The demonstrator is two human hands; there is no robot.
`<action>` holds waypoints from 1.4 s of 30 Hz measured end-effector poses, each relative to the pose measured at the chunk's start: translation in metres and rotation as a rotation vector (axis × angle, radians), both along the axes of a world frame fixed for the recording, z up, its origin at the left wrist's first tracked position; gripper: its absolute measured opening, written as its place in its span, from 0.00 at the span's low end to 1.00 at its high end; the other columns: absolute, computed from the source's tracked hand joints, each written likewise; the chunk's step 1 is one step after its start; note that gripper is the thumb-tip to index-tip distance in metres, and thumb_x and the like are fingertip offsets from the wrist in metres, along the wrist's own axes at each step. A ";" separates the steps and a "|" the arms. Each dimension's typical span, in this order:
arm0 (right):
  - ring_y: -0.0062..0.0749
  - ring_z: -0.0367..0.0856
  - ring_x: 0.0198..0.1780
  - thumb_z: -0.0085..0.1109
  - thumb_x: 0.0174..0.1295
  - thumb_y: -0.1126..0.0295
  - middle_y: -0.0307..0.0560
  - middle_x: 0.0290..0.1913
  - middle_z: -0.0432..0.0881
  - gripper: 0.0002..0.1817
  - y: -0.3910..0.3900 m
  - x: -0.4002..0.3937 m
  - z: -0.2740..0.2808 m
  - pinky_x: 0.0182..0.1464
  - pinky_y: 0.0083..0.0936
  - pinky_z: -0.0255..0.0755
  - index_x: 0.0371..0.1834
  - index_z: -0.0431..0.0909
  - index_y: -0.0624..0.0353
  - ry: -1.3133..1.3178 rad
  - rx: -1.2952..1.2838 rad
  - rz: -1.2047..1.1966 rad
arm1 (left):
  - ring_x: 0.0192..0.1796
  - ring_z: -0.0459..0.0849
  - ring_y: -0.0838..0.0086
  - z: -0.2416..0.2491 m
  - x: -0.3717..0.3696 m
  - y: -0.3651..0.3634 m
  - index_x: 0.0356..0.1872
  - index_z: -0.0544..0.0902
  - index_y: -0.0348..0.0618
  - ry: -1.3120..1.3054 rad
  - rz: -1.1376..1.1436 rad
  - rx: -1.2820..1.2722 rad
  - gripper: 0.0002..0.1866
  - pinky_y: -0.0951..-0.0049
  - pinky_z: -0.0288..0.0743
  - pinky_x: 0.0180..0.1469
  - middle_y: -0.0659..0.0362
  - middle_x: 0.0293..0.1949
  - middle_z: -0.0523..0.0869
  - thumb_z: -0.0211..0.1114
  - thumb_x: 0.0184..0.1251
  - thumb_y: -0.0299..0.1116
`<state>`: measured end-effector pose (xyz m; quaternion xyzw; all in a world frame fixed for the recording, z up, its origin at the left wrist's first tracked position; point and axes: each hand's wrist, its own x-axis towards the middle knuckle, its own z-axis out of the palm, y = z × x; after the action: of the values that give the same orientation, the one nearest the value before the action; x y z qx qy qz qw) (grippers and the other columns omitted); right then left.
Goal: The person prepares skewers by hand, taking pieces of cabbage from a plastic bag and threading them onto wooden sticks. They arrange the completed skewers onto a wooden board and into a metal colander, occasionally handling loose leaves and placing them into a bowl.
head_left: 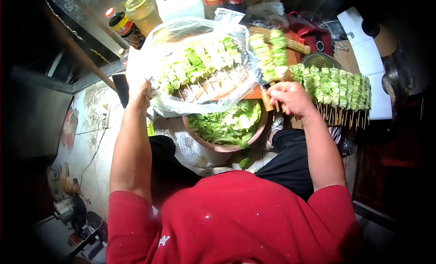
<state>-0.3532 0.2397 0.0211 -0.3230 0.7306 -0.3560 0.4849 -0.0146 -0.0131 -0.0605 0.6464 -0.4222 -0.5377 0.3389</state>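
Observation:
My left hand [141, 92] is closed on the edge of a clear plastic bag [170, 34]. The bag is spread wide, and a row of leafy green vegetable skewers [204, 62] lies inside it. In my right hand [291, 99] are the stick ends of a few vegetable skewers [269, 55], their leaves pointing up beside the bag's right edge. More loaded skewers [338, 87] lie side by side to the right of that hand, sticks toward me. Below the bag stands a round tub [217, 147] of loose green leaves [227, 122].
A dark sauce bottle [127, 30], a yellow-lidded jar [141, 12] and a white container [180, 6] stand at the back. Near my right hand is a wooden handle [266, 98]. A bundle of sticks [295, 45] and a red bag [313, 34] lie behind. White foam [379, 93] borders the right.

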 end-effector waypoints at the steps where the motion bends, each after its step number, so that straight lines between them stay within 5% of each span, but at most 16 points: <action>1: 0.10 0.64 0.11 0.57 0.61 0.69 0.42 0.26 0.83 0.11 -0.008 0.012 -0.001 0.12 0.09 0.58 0.41 0.81 0.64 -0.073 0.020 0.088 | 0.24 0.78 0.67 0.010 0.000 0.004 0.39 0.77 0.33 0.023 0.047 0.059 0.13 0.66 0.73 0.20 0.54 0.26 0.79 0.51 0.51 0.22; 5: 0.10 0.66 0.14 0.57 0.61 0.69 0.41 0.27 0.84 0.10 -0.048 0.056 -0.010 0.14 0.11 0.56 0.41 0.81 0.64 -0.177 0.076 0.468 | 0.22 0.74 0.69 -0.017 0.029 -0.016 0.31 0.77 0.34 -0.042 0.014 0.153 0.07 0.70 0.68 0.21 0.56 0.23 0.75 0.52 0.51 0.23; 9: 0.15 0.65 0.14 0.61 0.56 0.72 0.44 0.25 0.84 0.07 -0.100 0.088 -0.018 0.15 0.16 0.55 0.34 0.84 0.63 -0.352 0.069 0.449 | 0.28 0.75 0.68 -0.013 0.037 -0.010 0.33 0.76 0.34 0.198 0.114 0.040 0.09 0.69 0.74 0.30 0.55 0.28 0.76 0.54 0.50 0.24; 11: 0.15 0.64 0.12 0.61 0.56 0.73 0.44 0.23 0.82 0.07 -0.129 0.096 -0.024 0.14 0.17 0.54 0.34 0.84 0.63 -0.479 0.092 0.437 | 0.33 0.77 0.72 0.011 0.028 0.006 0.36 0.78 0.35 0.204 0.063 -0.019 0.10 0.72 0.71 0.34 0.58 0.30 0.79 0.59 0.57 0.32; 14: 0.14 0.62 0.09 0.61 0.57 0.72 0.42 0.24 0.81 0.05 -0.178 0.114 -0.047 0.10 0.17 0.50 0.32 0.83 0.61 -0.543 0.230 0.421 | 0.38 0.81 0.73 0.005 0.036 0.002 0.43 0.78 0.31 0.122 -0.146 -0.121 0.22 0.73 0.74 0.40 0.55 0.39 0.84 0.75 0.48 0.30; 18: 0.12 0.63 0.11 0.61 0.56 0.73 0.42 0.25 0.81 0.04 -0.205 0.143 -0.052 0.11 0.12 0.51 0.32 0.81 0.61 -0.689 0.251 0.448 | 0.31 0.81 0.74 0.003 0.048 -0.001 0.42 0.79 0.31 -0.104 -0.204 -0.150 0.17 0.74 0.74 0.36 0.55 0.34 0.84 0.71 0.52 0.28; 24: 0.12 0.63 0.13 0.58 0.59 0.72 0.44 0.25 0.80 0.07 -0.207 0.179 -0.090 0.13 0.10 0.54 0.37 0.80 0.65 -0.808 0.176 0.446 | 0.23 0.79 0.71 0.014 0.040 -0.001 0.40 0.77 0.35 0.076 0.055 -0.146 0.08 0.71 0.74 0.26 0.55 0.27 0.81 0.57 0.68 0.29; 27: 0.12 0.64 0.13 0.55 0.61 0.71 0.44 0.27 0.81 0.10 -0.203 0.194 -0.109 0.14 0.09 0.56 0.42 0.80 0.65 -0.807 0.182 0.483 | 0.23 0.79 0.70 0.012 0.040 -0.002 0.43 0.76 0.37 0.166 0.145 -0.105 0.08 0.71 0.74 0.26 0.53 0.29 0.82 0.56 0.68 0.30; 31: 0.15 0.64 0.15 0.58 0.57 0.72 0.42 0.24 0.81 0.07 -0.192 0.205 -0.134 0.15 0.13 0.54 0.35 0.83 0.61 -0.837 0.155 0.467 | 0.24 0.79 0.68 -0.010 0.047 -0.012 0.49 0.77 0.38 0.294 0.275 -0.109 0.13 0.70 0.74 0.27 0.52 0.33 0.83 0.60 0.65 0.30; 34: 0.14 0.64 0.15 0.57 0.58 0.72 0.41 0.24 0.82 0.08 -0.190 0.206 -0.135 0.15 0.12 0.53 0.36 0.83 0.63 -0.825 0.122 0.456 | 0.26 0.80 0.67 -0.010 0.056 -0.011 0.49 0.77 0.35 0.329 0.069 0.062 0.16 0.70 0.74 0.28 0.51 0.35 0.84 0.64 0.60 0.28; 37: 0.14 0.64 0.15 0.58 0.58 0.72 0.41 0.25 0.82 0.08 -0.192 0.204 -0.132 0.15 0.12 0.53 0.37 0.83 0.62 -0.802 0.112 0.472 | 0.35 0.84 0.63 -0.006 0.063 -0.011 0.45 0.78 0.30 0.095 -0.071 0.179 0.14 0.65 0.79 0.40 0.50 0.37 0.84 0.63 0.59 0.25; 42: 0.13 0.65 0.15 0.58 0.59 0.71 0.41 0.26 0.82 0.09 -0.204 0.201 -0.122 0.15 0.11 0.53 0.39 0.82 0.62 -0.812 0.074 0.489 | 0.31 0.84 0.64 -0.006 0.059 -0.011 0.42 0.80 0.29 0.056 0.041 0.176 0.12 0.67 0.79 0.34 0.51 0.33 0.84 0.63 0.60 0.28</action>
<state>-0.1523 0.0359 -0.1008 -0.3026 0.3968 -0.3027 0.8120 0.0445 -0.0241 -0.0664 0.6668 -0.3505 -0.5835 0.3034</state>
